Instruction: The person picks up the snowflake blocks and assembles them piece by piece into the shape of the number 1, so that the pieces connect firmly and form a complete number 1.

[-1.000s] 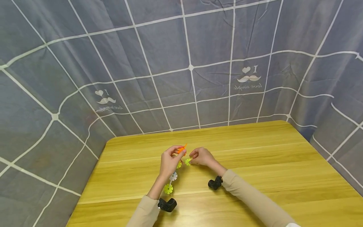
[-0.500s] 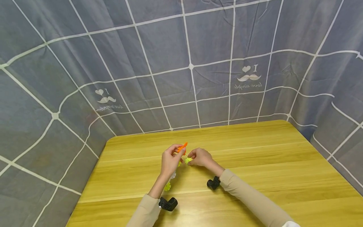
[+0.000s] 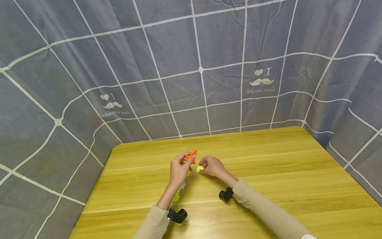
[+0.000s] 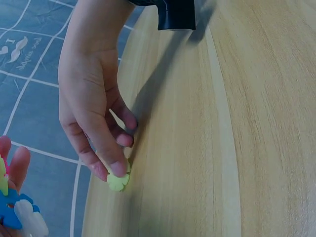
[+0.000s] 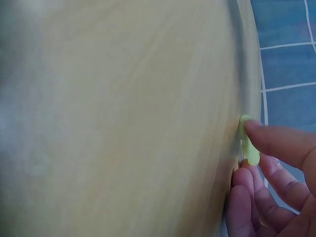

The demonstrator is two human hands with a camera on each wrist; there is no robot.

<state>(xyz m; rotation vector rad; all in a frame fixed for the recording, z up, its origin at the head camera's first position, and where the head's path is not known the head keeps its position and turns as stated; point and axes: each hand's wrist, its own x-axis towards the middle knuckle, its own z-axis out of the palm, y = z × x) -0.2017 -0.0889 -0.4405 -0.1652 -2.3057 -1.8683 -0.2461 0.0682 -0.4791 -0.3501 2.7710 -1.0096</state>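
In the head view my left hand (image 3: 178, 171) pinches an orange notched snowflake disc (image 3: 191, 158), with more linked discs below it. A white disc (image 3: 182, 185) and a yellow-green disc (image 3: 176, 197) show beside the left wrist; the fingers hide part of the chain. At the lower left of the left wrist view, a blue disc (image 4: 9, 210) and a white disc (image 4: 30, 217) lie against the left fingers (image 4: 19, 165). My right hand (image 3: 212, 166) pinches a separate yellow-green disc (image 3: 199, 169) between thumb and fingers, a short gap right of the left hand.
A yellow wood-grain table (image 3: 253, 159) lies under both hands. Behind it hangs a grey curtain (image 3: 223, 89) with white lines. Black wrist cameras sit on the left wrist (image 3: 177, 215) and the right wrist (image 3: 226, 194).
The yellow-green disc in my right hand has turned and shifted slightly. My left hand has tilted the orange disc a little, and the chain below is now more hidden behind the wrist.
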